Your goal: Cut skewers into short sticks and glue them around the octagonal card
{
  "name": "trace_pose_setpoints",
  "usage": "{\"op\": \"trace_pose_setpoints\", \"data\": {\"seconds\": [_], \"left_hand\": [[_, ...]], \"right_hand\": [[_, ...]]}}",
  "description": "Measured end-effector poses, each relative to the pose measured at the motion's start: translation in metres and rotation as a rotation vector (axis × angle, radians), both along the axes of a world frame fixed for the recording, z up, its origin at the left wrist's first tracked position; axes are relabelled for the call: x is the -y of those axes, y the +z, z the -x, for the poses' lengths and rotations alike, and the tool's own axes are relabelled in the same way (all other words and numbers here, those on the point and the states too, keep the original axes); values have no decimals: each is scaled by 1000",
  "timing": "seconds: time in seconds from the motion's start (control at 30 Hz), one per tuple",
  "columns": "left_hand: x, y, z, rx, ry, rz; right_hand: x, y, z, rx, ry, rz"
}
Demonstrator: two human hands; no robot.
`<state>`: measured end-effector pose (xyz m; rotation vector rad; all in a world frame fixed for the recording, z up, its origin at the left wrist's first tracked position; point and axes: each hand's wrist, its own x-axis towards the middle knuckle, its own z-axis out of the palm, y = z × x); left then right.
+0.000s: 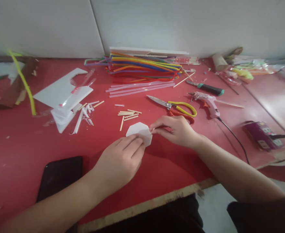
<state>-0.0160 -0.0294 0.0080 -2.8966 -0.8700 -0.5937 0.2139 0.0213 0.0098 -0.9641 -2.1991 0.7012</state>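
Observation:
A small white polygon-shaped piece [138,130] lies on the red table [23,142] in front of me. My left hand [119,161] rests on its near edge, fingers pressed together and pinning it down. My right hand [175,129] is pinched on a short wooden stick [153,130] at the piece's right edge. Several more short wooden sticks [128,115] lie just behind the piece.
Yellow-handled scissors [178,108], a pink glue gun [207,102] with its cord, a utility knife [206,87], a pile of coloured straws [144,66], white sheet scraps [62,94], a black phone [60,176] at the near left and a power strip [262,134] at the right.

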Motion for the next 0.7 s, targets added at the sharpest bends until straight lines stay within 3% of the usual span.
{"op": "trace_pose_setpoints", "data": {"seconds": [0.47, 0.7], "left_hand": [[0, 0, -1, 2, 4, 11], [-1, 0, -2, 5, -1, 22]], "right_hand": [[1, 0, -4, 112, 90, -171], [4, 4, -2, 169, 130, -150]]}}
